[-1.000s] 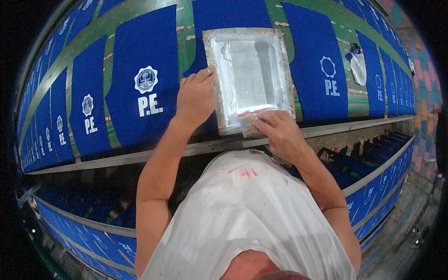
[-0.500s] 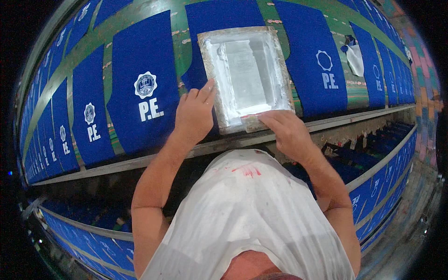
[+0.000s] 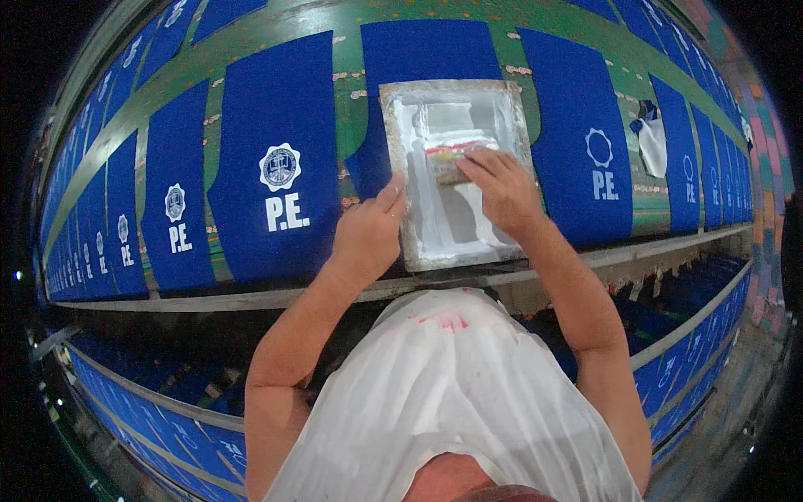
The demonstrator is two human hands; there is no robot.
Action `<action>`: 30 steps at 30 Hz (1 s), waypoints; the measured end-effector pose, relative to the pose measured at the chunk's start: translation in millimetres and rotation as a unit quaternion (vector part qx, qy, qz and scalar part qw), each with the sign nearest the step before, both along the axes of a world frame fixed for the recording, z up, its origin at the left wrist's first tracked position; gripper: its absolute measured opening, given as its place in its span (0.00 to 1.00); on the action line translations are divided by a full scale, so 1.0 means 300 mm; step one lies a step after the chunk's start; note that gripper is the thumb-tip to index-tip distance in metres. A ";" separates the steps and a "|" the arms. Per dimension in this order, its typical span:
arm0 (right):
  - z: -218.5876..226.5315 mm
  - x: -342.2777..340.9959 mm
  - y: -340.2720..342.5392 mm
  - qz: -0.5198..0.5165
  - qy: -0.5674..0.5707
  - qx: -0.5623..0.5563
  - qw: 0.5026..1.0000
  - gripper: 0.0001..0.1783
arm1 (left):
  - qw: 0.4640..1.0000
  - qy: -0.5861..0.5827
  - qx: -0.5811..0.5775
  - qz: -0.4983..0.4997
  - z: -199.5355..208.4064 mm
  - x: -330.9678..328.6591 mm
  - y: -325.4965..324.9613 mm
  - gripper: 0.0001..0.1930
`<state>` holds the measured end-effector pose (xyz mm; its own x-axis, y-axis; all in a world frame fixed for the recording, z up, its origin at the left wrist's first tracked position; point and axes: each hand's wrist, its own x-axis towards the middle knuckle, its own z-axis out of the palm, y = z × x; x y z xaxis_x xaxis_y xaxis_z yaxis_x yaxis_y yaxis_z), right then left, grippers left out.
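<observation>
A screen printing frame (image 3: 452, 87) with a pale, ink-smeared mesh lies over a blue fabric panel (image 3: 427, 50) in front of me. The fingers of my left hand (image 3: 368, 237) are closed at the frame's left edge, with the thumb out of sight. Inside the frame, my right hand (image 3: 508, 188) grips a squeegee (image 3: 452, 157) showing a red strip. The squeegee lies crosswise on the mesh, above its middle. White ink coats the inner borders. What lies beneath the mesh is hidden.
Printed blue panels (image 3: 280, 109) with white emblems and lettering line the green table (image 3: 355, 92). To the right, one panel (image 3: 577, 92) bears an emblem outline and lettering. A white crumpled cloth (image 3: 652, 146) lies beyond it. A ledge (image 3: 251, 297) runs along the near side, above lower racks of panels.
My right hand has pushed the squeegee from the near end of the frame up past the middle of the mesh. My left hand stays at the left edge. The whole view has shifted slightly.
</observation>
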<state>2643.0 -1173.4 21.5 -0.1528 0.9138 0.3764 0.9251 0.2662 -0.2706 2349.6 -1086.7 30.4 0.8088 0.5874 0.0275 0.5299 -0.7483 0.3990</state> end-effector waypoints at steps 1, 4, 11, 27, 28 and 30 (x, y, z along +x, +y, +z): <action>0.008 0.013 0.049 -0.008 -0.001 -0.018 1.000 0.31 | 1.000 0.000 -0.001 0.004 -0.004 -0.001 -0.002 0.26; 0.064 0.073 0.201 -0.015 -0.011 -0.065 0.998 0.29 | 1.000 0.011 -0.010 0.012 0.008 0.008 -0.006 0.26; 0.126 0.134 0.367 -0.027 0.011 -0.084 0.996 0.28 | 0.999 0.003 -0.021 0.028 0.007 0.008 -0.012 0.24; 0.228 -0.087 -0.253 0.049 0.057 -0.216 0.973 0.28 | 0.981 -0.187 0.007 0.049 -0.072 0.030 0.084 0.27; 0.243 -0.086 -0.261 0.055 0.055 -0.225 0.971 0.28 | 0.983 -0.173 0.012 0.056 -0.072 0.040 0.093 0.29; 0.279 -0.063 -0.239 0.061 0.051 -0.254 0.964 0.27 | 0.987 -0.144 0.023 0.075 -0.064 0.053 0.109 0.32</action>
<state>2624.1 -1245.1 105.1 -0.2570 0.9616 -0.0964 0.8566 0.1804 -0.4835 2365.3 -1054.1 11.2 0.6683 0.6922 0.2724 0.5054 -0.6912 0.5165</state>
